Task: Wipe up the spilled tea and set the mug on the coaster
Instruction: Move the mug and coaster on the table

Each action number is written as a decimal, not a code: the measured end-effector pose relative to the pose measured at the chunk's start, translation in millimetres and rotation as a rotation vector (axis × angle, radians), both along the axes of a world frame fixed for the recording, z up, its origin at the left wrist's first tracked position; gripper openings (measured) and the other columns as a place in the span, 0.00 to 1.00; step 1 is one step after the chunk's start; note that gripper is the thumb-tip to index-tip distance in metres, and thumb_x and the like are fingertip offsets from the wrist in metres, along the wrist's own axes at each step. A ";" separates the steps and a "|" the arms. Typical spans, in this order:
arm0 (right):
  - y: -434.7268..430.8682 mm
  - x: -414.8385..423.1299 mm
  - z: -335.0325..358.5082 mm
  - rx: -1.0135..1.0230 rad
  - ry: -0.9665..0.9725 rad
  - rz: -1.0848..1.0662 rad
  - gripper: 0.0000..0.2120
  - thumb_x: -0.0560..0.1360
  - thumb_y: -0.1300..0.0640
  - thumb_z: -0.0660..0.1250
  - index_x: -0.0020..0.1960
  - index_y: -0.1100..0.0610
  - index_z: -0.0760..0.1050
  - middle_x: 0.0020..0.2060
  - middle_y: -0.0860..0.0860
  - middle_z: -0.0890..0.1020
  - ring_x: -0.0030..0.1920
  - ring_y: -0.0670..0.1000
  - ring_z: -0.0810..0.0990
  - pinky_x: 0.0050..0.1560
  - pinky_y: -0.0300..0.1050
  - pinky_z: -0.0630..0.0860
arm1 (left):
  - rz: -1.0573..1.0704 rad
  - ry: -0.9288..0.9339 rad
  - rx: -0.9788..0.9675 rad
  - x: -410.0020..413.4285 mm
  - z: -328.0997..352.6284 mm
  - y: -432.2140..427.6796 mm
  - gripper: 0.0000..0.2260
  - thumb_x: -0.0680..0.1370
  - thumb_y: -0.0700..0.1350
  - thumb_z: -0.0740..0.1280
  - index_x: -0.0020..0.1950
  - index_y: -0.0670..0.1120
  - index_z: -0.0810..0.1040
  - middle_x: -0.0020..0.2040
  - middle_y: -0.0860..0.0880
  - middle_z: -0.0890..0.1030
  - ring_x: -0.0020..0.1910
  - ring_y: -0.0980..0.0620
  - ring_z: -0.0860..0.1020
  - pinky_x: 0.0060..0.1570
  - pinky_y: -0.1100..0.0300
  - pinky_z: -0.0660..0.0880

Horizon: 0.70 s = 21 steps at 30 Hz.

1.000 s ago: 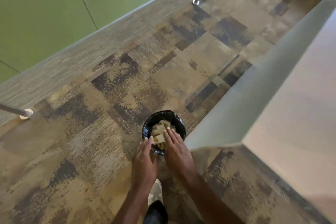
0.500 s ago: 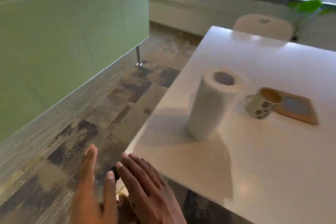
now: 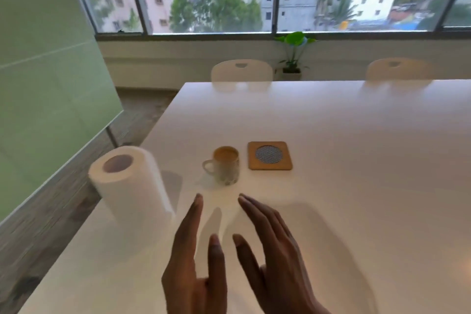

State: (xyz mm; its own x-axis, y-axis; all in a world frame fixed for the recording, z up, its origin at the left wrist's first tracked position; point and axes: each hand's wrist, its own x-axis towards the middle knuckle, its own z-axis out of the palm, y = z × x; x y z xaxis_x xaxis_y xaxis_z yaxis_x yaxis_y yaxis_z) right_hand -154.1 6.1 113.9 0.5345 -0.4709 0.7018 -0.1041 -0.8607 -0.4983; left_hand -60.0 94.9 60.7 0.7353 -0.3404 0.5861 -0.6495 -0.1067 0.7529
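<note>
A white mug (image 3: 226, 169) with tea in it stands upright on the white table (image 3: 344, 186), its handle pointing left. Just right of it, apart from it, lies a square wooden coaster (image 3: 270, 155) with a round mesh centre. My left hand (image 3: 196, 262) and my right hand (image 3: 275, 255) hover side by side over the near part of the table, both empty with fingers spread, fingertips a short way short of the mug. No wet patch shows on the table surface around the mug.
A tall paper towel roll (image 3: 130, 186) stands near the table's left edge, left of the mug. Two white chairs (image 3: 242, 71) are at the far side. A green partition (image 3: 46, 84) runs along the left, with floor between it and the table.
The view swung up from a floor bin with used paper to the tabletop. Both hands left the bin, rose, and now hover empty over the table near the mug.
</note>
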 end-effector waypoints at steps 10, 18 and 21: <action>-155.1 21.0 -58.9 0.299 0.045 -0.249 0.26 0.83 0.36 0.58 0.78 0.44 0.65 0.69 0.46 0.79 0.60 0.41 0.80 0.54 0.27 0.72 | -0.238 0.072 0.150 7.8 9.0 -157.9 0.26 0.80 0.51 0.64 0.79 0.50 0.69 0.74 0.51 0.76 0.70 0.51 0.77 0.66 0.44 0.78; -259.2 82.3 -73.5 0.462 0.163 -0.449 0.25 0.84 0.42 0.63 0.77 0.50 0.65 0.66 0.53 0.81 0.57 0.53 0.84 0.53 0.55 0.84 | -0.210 0.056 0.473 69.6 -9.8 -268.4 0.30 0.83 0.47 0.66 0.83 0.45 0.58 0.77 0.43 0.71 0.74 0.45 0.70 0.67 0.56 0.73; -287.0 101.0 -80.6 0.465 0.328 -0.525 0.27 0.83 0.41 0.62 0.76 0.55 0.67 0.67 0.56 0.79 0.65 0.58 0.80 0.58 0.54 0.79 | -0.196 0.070 0.598 91.4 -23.8 -303.7 0.30 0.84 0.48 0.63 0.83 0.43 0.55 0.78 0.40 0.66 0.76 0.43 0.66 0.68 0.53 0.72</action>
